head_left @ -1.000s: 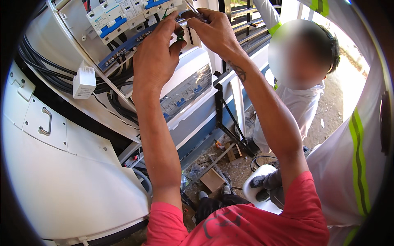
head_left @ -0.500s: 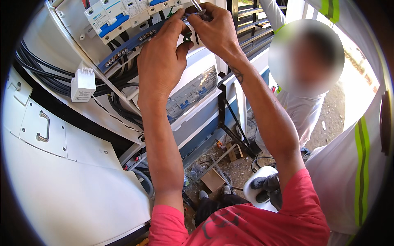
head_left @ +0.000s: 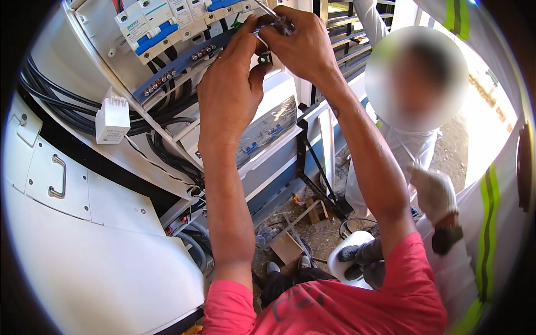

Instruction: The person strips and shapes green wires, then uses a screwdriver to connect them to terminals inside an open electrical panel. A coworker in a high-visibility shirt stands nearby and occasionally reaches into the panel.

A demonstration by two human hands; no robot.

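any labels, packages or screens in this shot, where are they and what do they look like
Printed label on the breaker: top left of the panel, small dark mark on the white body above its blue lever.
Clear cover: below the left hand, curved see-through window, pale strips behind it, too blurred to tell.
Cardboard piece: on the ground below, flat, brown, plain.
No screens.

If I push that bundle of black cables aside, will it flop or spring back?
The black cables look thick and hold smooth curves, so they are probably stiff and springy. They run bunched behind the white connector block, so they would likely shift together and nudge it.
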